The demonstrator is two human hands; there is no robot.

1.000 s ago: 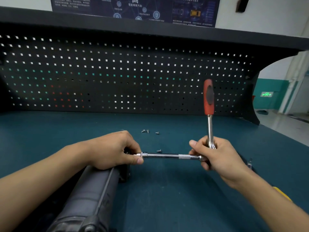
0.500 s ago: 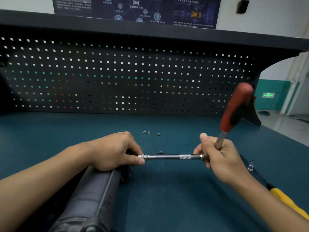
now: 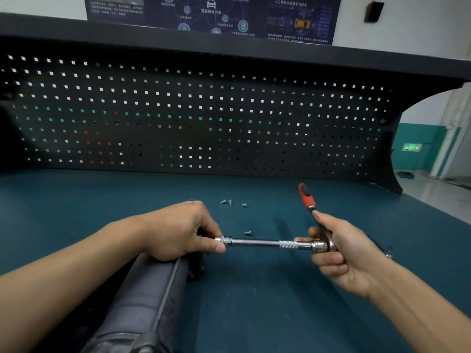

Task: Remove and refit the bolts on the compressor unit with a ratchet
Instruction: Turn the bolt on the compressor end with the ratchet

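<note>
A dark grey compressor unit (image 3: 142, 299) lies on the teal bench, its far end under my left hand (image 3: 175, 230). That hand rests on the unit and pinches the socket end of a chrome extension bar (image 3: 265, 242). The bar runs level to the right into the ratchet head. My right hand (image 3: 341, 253) grips the ratchet (image 3: 305, 197) at its head, and the red-and-black handle points away from me, low over the bench. Several loose bolts (image 3: 230, 202) lie on the bench beyond the bar, one (image 3: 247, 233) just behind it.
A black pegboard (image 3: 204, 118) closes off the back of the bench (image 3: 254, 301) under a dark shelf. A small metal piece (image 3: 388, 252) lies right of my right wrist. The bench's right edge drops to an open floor.
The ratchet handle swung from upright, over to the right, then down and away until it lies low over the bench. My right hand turned palm-up. The left hand and bar stayed put.
</note>
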